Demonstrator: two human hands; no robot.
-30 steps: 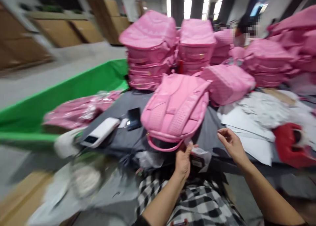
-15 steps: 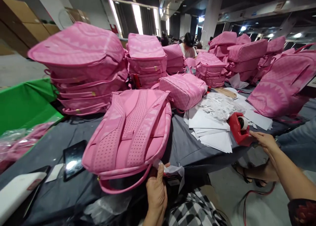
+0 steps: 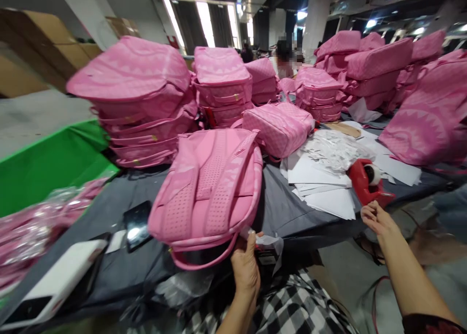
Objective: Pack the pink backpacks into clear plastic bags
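Note:
A pink backpack (image 3: 207, 193) lies with its straps and dotted back panel facing up, its top handle (image 3: 204, 263) hanging over the table's near edge. At that end, my left hand (image 3: 246, 266) is closed on a clear plastic bag (image 3: 275, 249) with a dark label inside, thumb on top. A red tape dispenser (image 3: 367, 185) holding a white tape roll (image 3: 372, 173) stands at the table's right edge. Just in front of it, my right hand (image 3: 377, 219) has its fingertips pinched together; what lies between them is too small to make out.
Stacked pink backpacks (image 3: 138, 81) line the back of the dark-covered table (image 3: 277, 212). White papers (image 3: 321, 183) and small plastic packets (image 3: 335, 151) lie beside the dispenser. A tablet (image 3: 137, 224) and a white device (image 3: 54, 280) lie left, near a green-sided bin (image 3: 54, 159). A person (image 3: 282, 64) sits behind.
My right hand has come away from the tape dispenser's front end, moving toward me and slightly left, fingers now pinched. My left hand keeps its hold on the plastic bag. The camera view has shifted left.

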